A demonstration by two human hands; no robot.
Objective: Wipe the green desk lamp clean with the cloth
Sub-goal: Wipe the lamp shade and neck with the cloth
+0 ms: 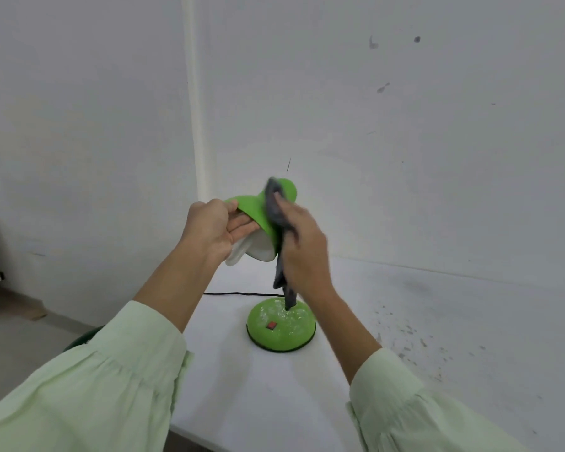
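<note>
We were mid-wipe: our left hand (214, 228) gripped the rim of the green desk lamp's shade (258, 208), which stood on the white table (258, 386), while our right hand (302, 243) pressed the clutched grey cloth (276, 203) against the shade. The smeared base (281, 324) seemingly needed wiping next.

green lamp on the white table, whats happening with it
A person in pale green sleeves is wiping the green desk lamp's shade. The left hand grips the shade's rim to steady it, fingers reaching inside by the white bulb. The right hand presses a dark grey cloth against the shade's outside, its tail hanging down towards the round green base. The base stands on the white table, smeared with whitish marks, its black cord trailing left.
</note>
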